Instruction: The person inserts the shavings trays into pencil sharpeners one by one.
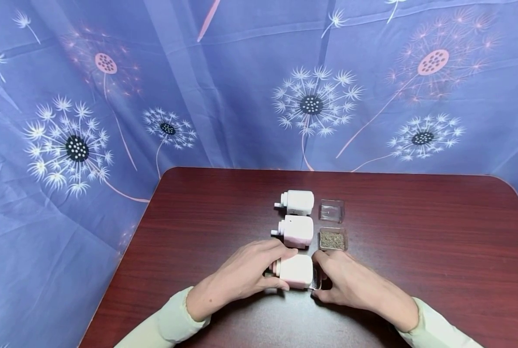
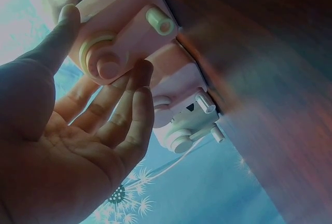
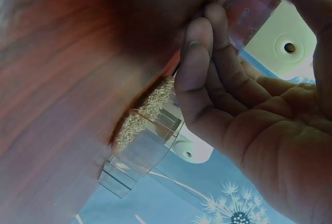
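Note:
Three crank pencil sharpeners stand in a column on the table. My left hand (image 1: 246,270) grips the nearest sharpener (image 1: 295,271), thumb on one side and fingers on the other, by its crank end. In the left wrist view this sharpener's body (image 2: 132,19) looks pinkish, with a pale green crank knob (image 2: 160,21). At the sharpener's right end, my right hand (image 1: 350,280) pinches a clear shavings drawer (image 3: 254,14) between thumb and fingers. Its front lies close against the body; how deep it sits is hidden.
Behind are the middle sharpener (image 1: 298,231) and the far sharpener (image 1: 300,202), cranks to the left. Right of them lie a clear drawer of shavings (image 1: 333,239) and an empty clear drawer (image 1: 332,211). A dandelion-print cloth (image 1: 241,96) hangs behind the dark red table (image 1: 437,232).

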{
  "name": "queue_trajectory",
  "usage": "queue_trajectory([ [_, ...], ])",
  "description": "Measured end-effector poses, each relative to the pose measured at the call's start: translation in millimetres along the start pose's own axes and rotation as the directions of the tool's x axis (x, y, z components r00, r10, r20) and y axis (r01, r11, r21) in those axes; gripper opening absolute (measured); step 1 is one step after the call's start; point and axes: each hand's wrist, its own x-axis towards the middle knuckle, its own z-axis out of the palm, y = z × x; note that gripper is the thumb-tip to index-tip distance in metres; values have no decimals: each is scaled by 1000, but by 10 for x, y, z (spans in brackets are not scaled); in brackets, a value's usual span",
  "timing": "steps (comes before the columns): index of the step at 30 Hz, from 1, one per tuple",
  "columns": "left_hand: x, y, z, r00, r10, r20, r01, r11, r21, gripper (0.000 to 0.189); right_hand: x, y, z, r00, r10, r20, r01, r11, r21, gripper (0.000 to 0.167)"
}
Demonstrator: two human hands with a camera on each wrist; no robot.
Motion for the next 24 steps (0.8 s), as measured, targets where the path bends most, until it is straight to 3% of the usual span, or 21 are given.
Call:
queue_trajectory([
  [24, 0, -10, 4, 1000, 8, 3, -9, 1000, 10, 67, 27, -7, 27, 1000, -14, -25, 13, 1000, -26, 44],
])
